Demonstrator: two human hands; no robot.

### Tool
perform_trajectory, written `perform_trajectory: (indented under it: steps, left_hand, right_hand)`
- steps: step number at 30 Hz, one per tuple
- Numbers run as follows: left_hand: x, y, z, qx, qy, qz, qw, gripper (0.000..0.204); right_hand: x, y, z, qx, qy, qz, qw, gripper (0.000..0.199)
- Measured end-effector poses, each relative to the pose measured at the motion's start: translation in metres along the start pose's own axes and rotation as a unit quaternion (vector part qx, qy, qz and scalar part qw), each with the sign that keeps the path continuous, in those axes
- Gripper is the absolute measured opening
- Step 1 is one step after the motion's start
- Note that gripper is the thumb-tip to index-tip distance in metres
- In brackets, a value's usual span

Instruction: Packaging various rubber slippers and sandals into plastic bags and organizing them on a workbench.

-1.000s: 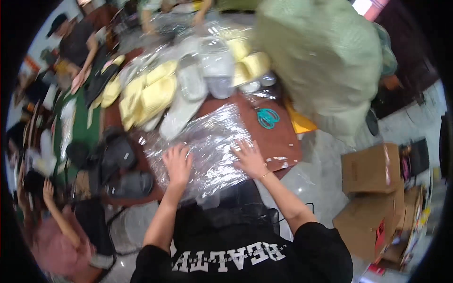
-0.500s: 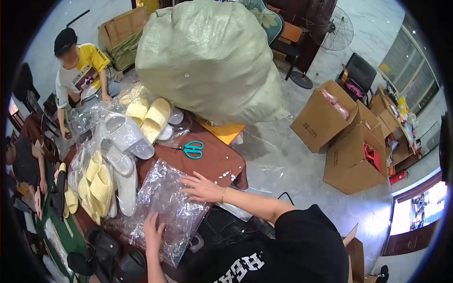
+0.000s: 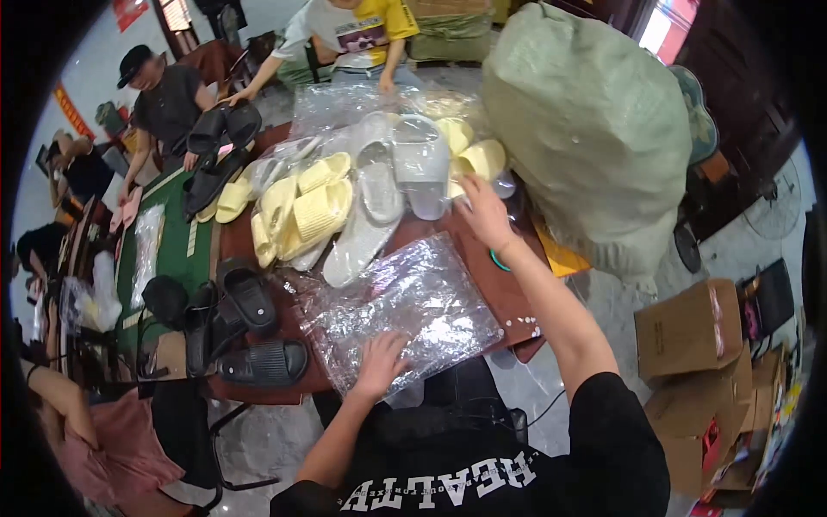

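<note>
My left hand point(image 3: 381, 362) lies with fingers spread on the near edge of a clear plastic bag point(image 3: 422, 297), which is laid flat on the brown-covered table. Farther off, my right hand point(image 3: 485, 215) reaches over the table, its fingers stretched out at the edge of a pale yellow slipper point(image 3: 482, 160); whether they press on it is hard to see. Beside that hand is a grey-white slipper point(image 3: 422, 155) in clear plastic. A bagged white slipper point(image 3: 366, 233) and bagged yellow slippers point(image 3: 317, 211) lie left of it. Below my right forearm shows a teal scissors handle point(image 3: 498, 260), mostly hidden.
A huge pale green sack point(image 3: 586, 129) bulges at the right back. Black slippers point(image 3: 245, 297) lie at the table's left, beside a green table point(image 3: 177, 250). Across the table sits a person in a yellow-and-white shirt point(image 3: 362, 34). Cardboard boxes point(image 3: 689, 336) stand at right.
My view has swung to the left. My right hand has left the plastic bag and moved away to the yellow slipper. My left hand remains on the bag, which now lies flatter.
</note>
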State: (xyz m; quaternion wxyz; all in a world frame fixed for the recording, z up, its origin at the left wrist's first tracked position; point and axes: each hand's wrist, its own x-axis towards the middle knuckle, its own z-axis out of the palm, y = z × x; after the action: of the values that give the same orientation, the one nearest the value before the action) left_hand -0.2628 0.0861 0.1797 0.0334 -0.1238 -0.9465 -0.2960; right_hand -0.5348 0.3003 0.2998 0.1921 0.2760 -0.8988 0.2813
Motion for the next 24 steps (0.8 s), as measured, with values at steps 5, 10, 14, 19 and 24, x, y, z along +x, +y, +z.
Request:
perform_trajectory:
  steps: [5,10,14,19,24]
  left_hand:
    - [0.005,0.017,-0.008,-0.034,0.053,0.002,0.998,0.041]
    - [-0.012,0.013,-0.008,-0.043,0.063,-0.034,0.997,0.039]
    - [-0.012,0.014,-0.016,-0.061,0.084,-0.029,0.994,0.034]
    - [0.008,0.013,-0.021,-0.141,0.092,-0.029,0.985,0.030]
    - [0.056,0.024,-0.034,-0.535,0.131,-0.152,0.821,0.042]
  right_hand:
    - [0.100,0.031,0.033,0.011,0.115,0.002,0.993,0.057]
    - [0.151,0.027,0.048,0.103,0.079,0.137,0.982,0.061]
    - [0.147,0.034,0.050,0.123,0.107,0.161,0.973,0.043]
    - [0.134,0.015,-0.004,0.249,0.122,0.119,0.953,0.028]
    - [0.097,-0.032,-0.050,0.430,0.115,0.153,0.882,0.022]
